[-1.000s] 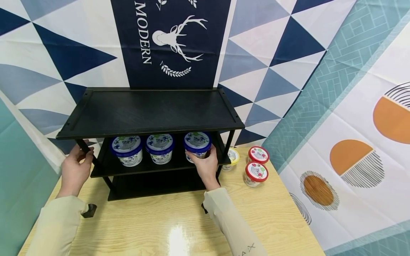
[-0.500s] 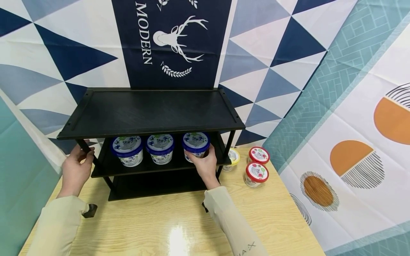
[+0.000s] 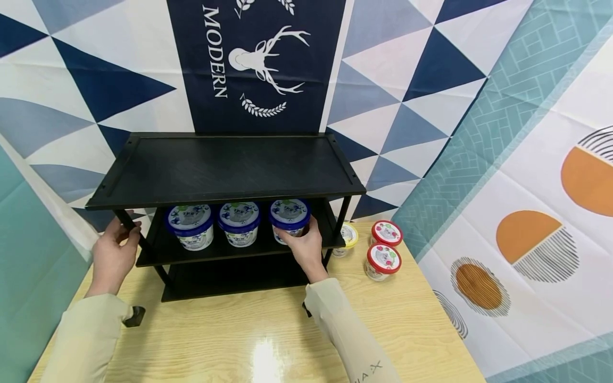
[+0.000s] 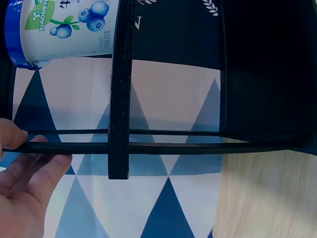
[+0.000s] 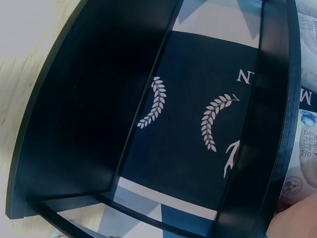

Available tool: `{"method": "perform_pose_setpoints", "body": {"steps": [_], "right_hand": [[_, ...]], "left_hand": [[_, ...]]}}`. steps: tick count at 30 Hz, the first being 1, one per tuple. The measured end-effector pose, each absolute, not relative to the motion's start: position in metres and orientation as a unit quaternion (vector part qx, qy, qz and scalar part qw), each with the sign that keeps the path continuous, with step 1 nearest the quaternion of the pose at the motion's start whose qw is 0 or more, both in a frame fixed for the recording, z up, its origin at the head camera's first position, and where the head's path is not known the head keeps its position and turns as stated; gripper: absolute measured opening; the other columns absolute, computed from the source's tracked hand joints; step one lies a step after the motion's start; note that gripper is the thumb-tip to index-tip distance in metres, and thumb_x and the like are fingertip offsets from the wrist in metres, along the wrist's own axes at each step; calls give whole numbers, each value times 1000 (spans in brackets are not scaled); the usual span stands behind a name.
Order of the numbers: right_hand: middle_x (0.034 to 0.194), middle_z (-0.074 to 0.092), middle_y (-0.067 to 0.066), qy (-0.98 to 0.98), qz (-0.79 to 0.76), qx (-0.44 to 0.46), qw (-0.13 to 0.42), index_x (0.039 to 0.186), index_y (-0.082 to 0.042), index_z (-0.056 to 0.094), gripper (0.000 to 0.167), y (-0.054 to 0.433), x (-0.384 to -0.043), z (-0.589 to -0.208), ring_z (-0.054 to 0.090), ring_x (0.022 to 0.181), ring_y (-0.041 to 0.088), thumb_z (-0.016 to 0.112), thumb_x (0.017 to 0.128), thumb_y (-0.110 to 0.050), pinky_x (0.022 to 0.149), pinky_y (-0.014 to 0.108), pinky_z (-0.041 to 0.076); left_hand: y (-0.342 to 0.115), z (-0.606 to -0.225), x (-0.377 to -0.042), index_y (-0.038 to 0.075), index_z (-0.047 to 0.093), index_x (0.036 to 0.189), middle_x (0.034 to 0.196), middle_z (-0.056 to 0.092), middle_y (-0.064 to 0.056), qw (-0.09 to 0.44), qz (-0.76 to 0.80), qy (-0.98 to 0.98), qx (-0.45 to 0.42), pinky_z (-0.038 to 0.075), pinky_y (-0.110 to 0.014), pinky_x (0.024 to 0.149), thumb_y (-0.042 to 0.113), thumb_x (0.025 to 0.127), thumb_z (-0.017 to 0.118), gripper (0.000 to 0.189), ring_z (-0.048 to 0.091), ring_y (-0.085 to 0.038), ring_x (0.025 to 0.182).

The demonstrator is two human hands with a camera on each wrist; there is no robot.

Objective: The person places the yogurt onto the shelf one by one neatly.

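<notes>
My left hand [image 3: 113,258] pinches the left upright post [image 3: 125,219] of a black three-tier rack [image 3: 225,165], thumb on one side and fingers on the other. On the rack's middle shelf stand three white tubs with blue lids and blueberry labels. My right hand [image 3: 308,249] grips the rightmost blue-lidded tub [image 3: 289,213] around its side, with the thumb in front. The middle tub [image 3: 239,218] and the left tub [image 3: 190,221] stand upright, and the left one's label [image 4: 74,25] shows in the left wrist view. Only an edge of the right hand [image 5: 295,221] shows in the right wrist view.
Right of the rack, two red-lidded tubs [image 3: 383,258] and a yellow-lidded tub [image 3: 349,234] stand on the wooden table [image 3: 210,340]. The rack's top board hangs over the blue-lidded tubs. A patterned cloth backdrop [image 3: 373,85] rises close behind.
The right hand has shifted the rightmost blue-lidded tub slightly left, closer to the middle one. The left hand keeps its hold on the post.
</notes>
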State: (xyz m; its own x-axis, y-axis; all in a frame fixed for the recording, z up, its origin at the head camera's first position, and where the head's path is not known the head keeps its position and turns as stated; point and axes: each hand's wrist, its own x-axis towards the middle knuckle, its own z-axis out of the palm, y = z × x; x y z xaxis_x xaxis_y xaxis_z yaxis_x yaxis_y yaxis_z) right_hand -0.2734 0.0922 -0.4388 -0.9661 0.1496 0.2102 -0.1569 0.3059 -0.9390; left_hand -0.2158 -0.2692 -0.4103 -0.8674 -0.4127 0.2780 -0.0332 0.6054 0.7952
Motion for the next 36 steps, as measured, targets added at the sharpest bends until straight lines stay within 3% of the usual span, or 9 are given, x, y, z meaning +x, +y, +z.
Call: {"method": "perform_pose_setpoints", "body": {"steps": [16, 36], "right_hand": [[132, 49, 8, -814, 569, 13, 113, 142, -12, 31, 95, 94, -276, -437, 52, 118, 23, 80, 68, -45, 95, 41, 46], [132, 50, 8, -817, 568, 22, 98, 142, -11, 32, 97, 97, -282, -437, 51, 119, 23, 79, 67, -50, 97, 42, 46]], "left_hand": [[-270, -411, -217, 14, 50, 134, 121, 62, -21, 231, -428, -864, 130, 36, -1, 66, 21, 96, 47, 38, 39, 24, 80], [-269, -410, -217, 13, 50, 134, 120, 62, -21, 231, -425, -866, 127, 34, -1, 68, 18, 96, 46, 38, 35, 26, 78]]}}
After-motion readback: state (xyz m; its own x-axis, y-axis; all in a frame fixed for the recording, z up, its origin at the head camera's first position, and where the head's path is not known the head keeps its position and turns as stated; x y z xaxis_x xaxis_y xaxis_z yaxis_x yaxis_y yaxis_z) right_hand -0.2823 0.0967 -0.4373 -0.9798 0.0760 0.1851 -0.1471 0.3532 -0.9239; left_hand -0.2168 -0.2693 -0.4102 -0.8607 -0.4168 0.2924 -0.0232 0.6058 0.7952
